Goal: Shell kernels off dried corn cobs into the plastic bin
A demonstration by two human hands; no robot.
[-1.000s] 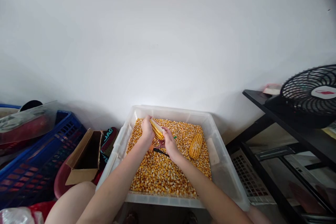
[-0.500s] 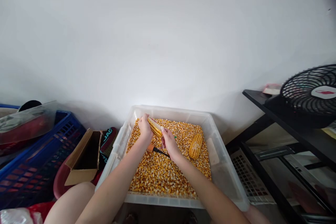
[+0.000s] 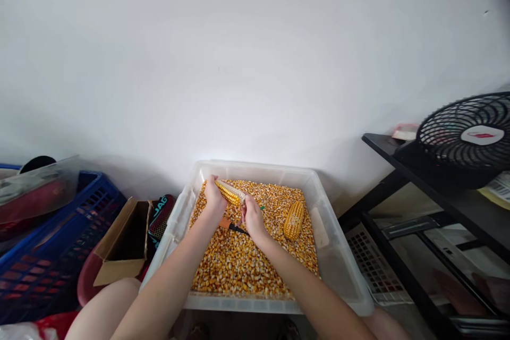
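My left fingers [image 3: 212, 180] were wrapped round the left end of the cob [image 3: 230, 193], which slanted down from them towards my right ones. It seemed light and stiff, its ridged rows unlikely to slip, best held by that end. Just below it lay a tool [image 3: 235, 228] on the kernels [image 3: 247, 271]. My right fingers [image 3: 249, 203] touched the cob's right end, beside its pale face; whether they gripped, I couldn't tell. Right of them, apart, lay another cob [image 3: 294, 220] in the bin [image 3: 255, 306].
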